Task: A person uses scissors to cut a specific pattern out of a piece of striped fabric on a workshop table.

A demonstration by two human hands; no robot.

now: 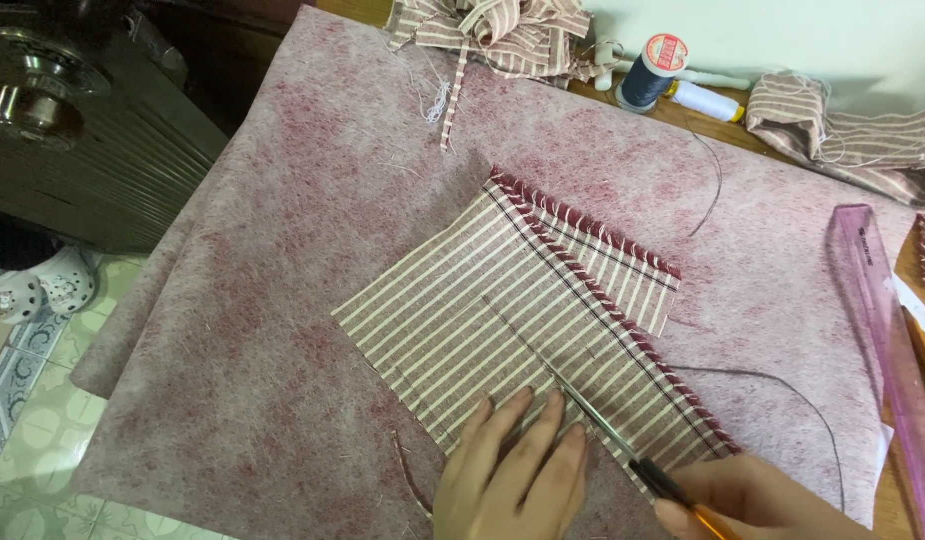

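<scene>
Two hands at one striped cloth

One pink felt mat [283, 300] is spread over the table. At its middle one striped cloth [523, 310] is laid flat, its frayed edge folded over. The left hand [513, 475] is pressed palm down on the cloth's near edge, fingers stretched out flat and together, nothing gripped. Just to its right, a pencil [633, 465] is pinched in the closed fingers of the right hand [753, 500], its tip laid on the cloth. Farther back, two thread spools [653, 70] are seen between two striped scraps. One pink ruler [883, 340] lies at the right.
</scene>
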